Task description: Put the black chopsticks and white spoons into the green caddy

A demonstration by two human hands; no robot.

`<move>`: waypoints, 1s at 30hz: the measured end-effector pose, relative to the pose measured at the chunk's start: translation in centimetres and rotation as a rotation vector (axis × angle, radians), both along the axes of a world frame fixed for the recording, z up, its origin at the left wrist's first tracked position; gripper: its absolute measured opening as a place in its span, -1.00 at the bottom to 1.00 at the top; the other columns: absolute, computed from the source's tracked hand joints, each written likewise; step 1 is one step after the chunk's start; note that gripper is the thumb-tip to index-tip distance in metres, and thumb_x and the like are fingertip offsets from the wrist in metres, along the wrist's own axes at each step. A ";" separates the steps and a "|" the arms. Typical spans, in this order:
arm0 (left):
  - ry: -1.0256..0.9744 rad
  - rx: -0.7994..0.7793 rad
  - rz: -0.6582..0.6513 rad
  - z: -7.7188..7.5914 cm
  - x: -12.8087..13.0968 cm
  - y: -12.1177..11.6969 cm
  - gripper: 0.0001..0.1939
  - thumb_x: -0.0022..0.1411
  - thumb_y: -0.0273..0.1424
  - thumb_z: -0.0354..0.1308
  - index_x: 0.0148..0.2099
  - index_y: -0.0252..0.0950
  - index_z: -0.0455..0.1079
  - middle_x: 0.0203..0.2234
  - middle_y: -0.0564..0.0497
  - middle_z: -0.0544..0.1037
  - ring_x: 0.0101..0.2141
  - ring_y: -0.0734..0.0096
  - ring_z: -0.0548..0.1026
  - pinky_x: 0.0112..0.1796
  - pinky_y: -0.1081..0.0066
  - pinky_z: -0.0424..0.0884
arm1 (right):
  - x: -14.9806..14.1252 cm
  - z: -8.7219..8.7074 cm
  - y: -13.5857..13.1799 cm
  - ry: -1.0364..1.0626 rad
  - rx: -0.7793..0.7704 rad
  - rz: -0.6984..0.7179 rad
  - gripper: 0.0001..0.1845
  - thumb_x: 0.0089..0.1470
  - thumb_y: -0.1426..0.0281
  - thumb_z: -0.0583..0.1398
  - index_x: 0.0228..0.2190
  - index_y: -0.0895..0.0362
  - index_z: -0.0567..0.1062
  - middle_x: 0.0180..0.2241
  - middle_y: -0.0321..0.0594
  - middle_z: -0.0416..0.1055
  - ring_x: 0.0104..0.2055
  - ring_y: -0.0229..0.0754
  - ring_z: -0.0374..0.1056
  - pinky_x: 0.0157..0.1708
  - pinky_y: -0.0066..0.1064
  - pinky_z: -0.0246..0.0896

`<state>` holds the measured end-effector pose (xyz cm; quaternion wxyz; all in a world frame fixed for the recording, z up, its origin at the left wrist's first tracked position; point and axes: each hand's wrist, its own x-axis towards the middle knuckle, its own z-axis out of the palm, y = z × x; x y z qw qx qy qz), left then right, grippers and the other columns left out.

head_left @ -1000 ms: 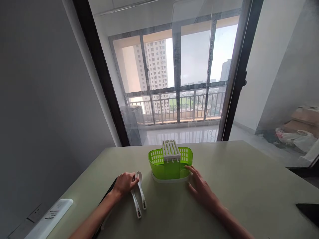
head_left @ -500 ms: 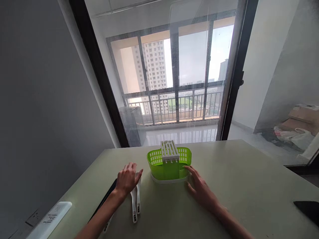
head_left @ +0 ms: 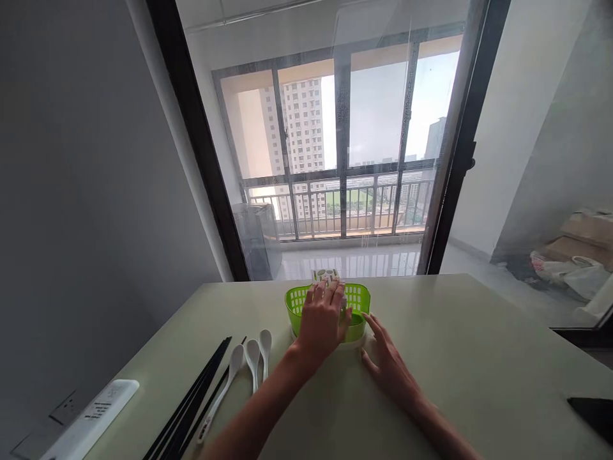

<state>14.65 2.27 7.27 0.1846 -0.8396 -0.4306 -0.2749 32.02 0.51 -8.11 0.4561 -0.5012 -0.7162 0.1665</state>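
A green slotted basket (head_left: pixel 358 298) on a white base stands mid-table, with a white slotted insert (head_left: pixel 325 276) rising from its middle. My left hand (head_left: pixel 323 319) reaches over the basket, fingers spread and laid on the white insert, holding nothing. My right hand (head_left: pixel 389 361) rests flat and open on the table, fingertips against the basket's right side. Three white spoons (head_left: pixel 252 356) lie side by side to the left of the basket, beside a bundle of black chopsticks (head_left: pixel 191 401).
A white power strip (head_left: pixel 89 421) lies at the table's left edge. A dark flat object (head_left: pixel 594 412) sits at the right edge. Beyond the table (head_left: pixel 479 358) is a glass door to a balcony, with boxes and bags on the floor at right.
My left hand left the spoons and moved right onto the basket's white insert. The spoons and chopsticks now lie uncovered. My right hand stayed in place.
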 end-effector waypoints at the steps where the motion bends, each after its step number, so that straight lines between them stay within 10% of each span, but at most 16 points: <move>1: 0.001 0.000 -0.006 -0.1 -0.4 0.5 -0.51 0.41 -0.27 0.05 0.32 -0.28 0.27 0.25 -0.09 0.43 0.26 0.07 0.31 0.26 0.04 0.19 | 0.0 -0.1 0.1 0.018 0.022 -0.009 -0.20 0.22 0.35 0.09 0.38 -0.14 -0.11 0.44 -0.14 -0.10 0.44 0.06 -0.03 0.27 0.04 0.21; 20: 0.027 0.164 0.422 1.4 -20.8 4.9 -0.55 0.41 -0.28 0.00 0.27 -0.19 0.38 0.24 -0.08 0.44 0.21 0.01 0.35 0.07 0.10 0.29 | -0.3 -0.2 -0.4 0.068 -0.116 -0.067 -0.29 0.25 0.26 0.06 0.34 -0.10 -0.07 0.21 -0.03 0.31 0.17 0.00 0.37 0.10 -0.04 0.35; 25: 0.008 0.199 0.420 1.3 -21.4 4.5 -0.56 0.41 -0.26 -0.01 0.25 -0.22 0.38 0.21 -0.14 0.46 0.21 -0.05 0.35 0.15 0.02 0.20 | -0.2 -0.6 -0.1 0.062 -0.140 -0.058 -0.34 0.21 0.29 0.07 0.29 -0.08 0.02 0.15 -0.05 0.36 0.14 -0.04 0.39 0.07 -0.11 0.37; 30: -0.097 0.203 0.266 -0.4 -15.8 1.8 -0.61 0.40 -0.30 0.04 0.21 -0.27 0.34 0.20 -0.24 0.41 0.25 -0.05 0.28 0.22 -0.04 0.16 | 0.0 -0.6 0.3 0.071 -0.103 -0.043 -0.49 0.19 0.31 0.07 0.17 -0.01 0.23 0.08 -0.08 0.39 0.09 -0.07 0.41 0.02 -0.20 0.39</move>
